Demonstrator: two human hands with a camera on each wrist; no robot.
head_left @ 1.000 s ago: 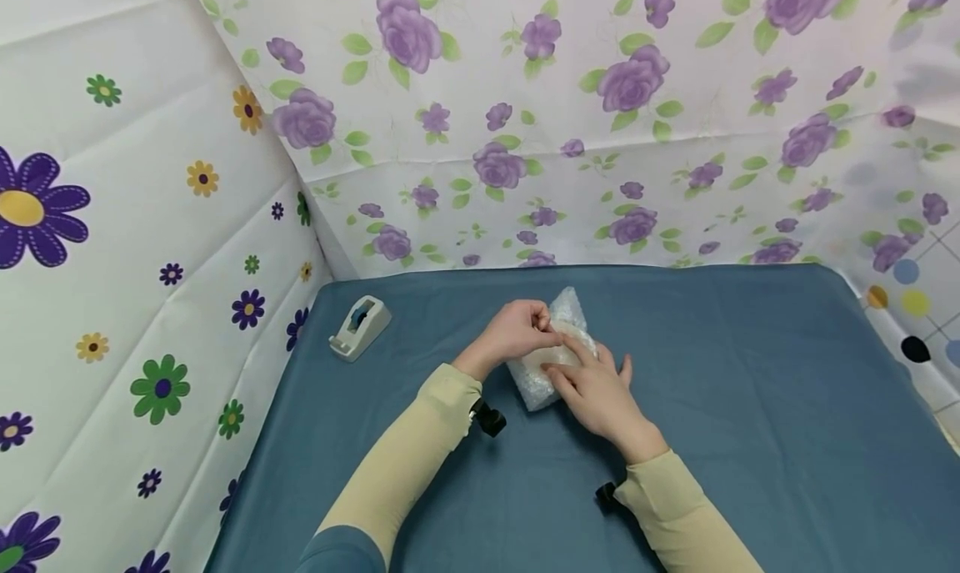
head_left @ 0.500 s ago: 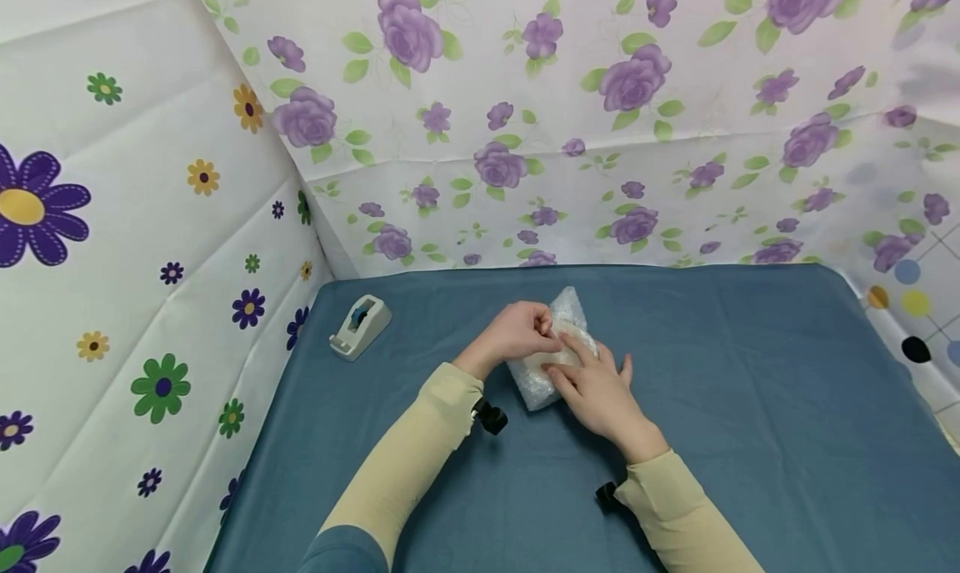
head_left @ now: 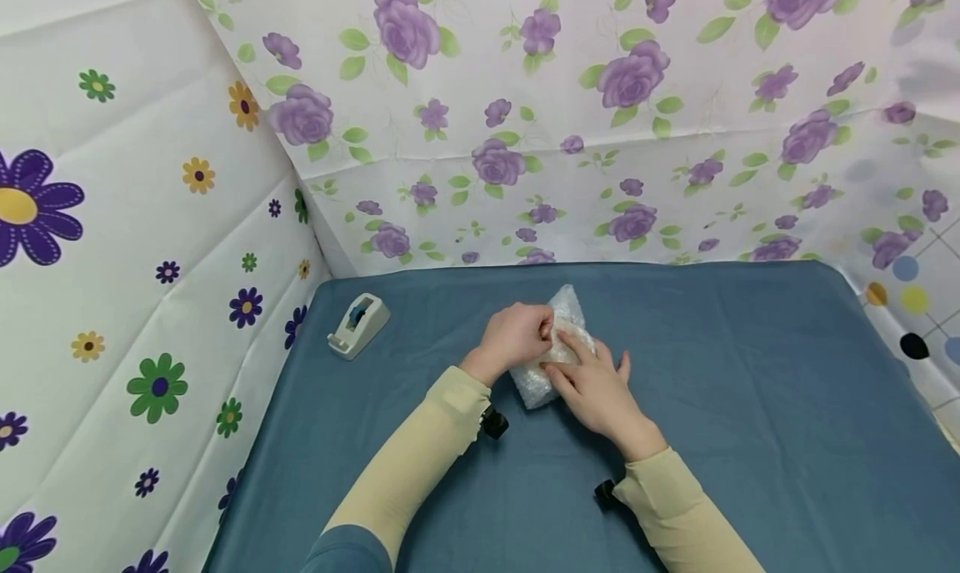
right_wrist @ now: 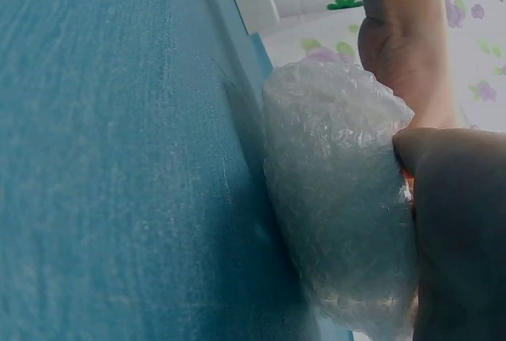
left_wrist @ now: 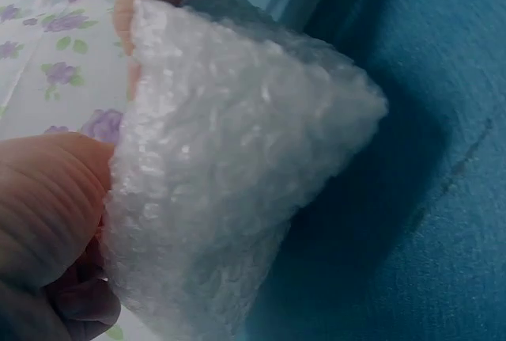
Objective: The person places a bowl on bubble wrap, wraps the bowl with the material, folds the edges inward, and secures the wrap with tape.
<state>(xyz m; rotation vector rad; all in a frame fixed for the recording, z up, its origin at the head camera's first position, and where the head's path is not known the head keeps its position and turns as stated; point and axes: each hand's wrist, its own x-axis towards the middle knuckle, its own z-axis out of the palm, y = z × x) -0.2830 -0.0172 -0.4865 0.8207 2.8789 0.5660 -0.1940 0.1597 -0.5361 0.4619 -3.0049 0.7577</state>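
Note:
A bundle of clear bubble wrap (head_left: 535, 387) lies on the blue cloth, slanting away from me; what is inside does not show. My left hand (head_left: 516, 337) is on its upper face, fingers curled and thumb pinching at the wrap. In the left wrist view the thumb (left_wrist: 51, 198) meets the edge of the bubble wrap (left_wrist: 213, 151). From the right, my right hand (head_left: 596, 389) presses on the bundle with thumb and forefinger fairly straight, the other fingers along its far right side. The right wrist view has the thumb (right_wrist: 458, 198) against the bubble wrap (right_wrist: 340, 183).
A white tape dispenser (head_left: 360, 327) with a blue core stands at the back left of the blue cloth (head_left: 750, 406). Flower-patterned sheets (head_left: 465, 123) rise behind and to the left. Small black cameras (head_left: 493, 423) hang under the wrists.
My left hand has shifted slightly inward and down onto the bundle, its fingers more curled against the wrap. My right hand and the bundle stay nearly in place.

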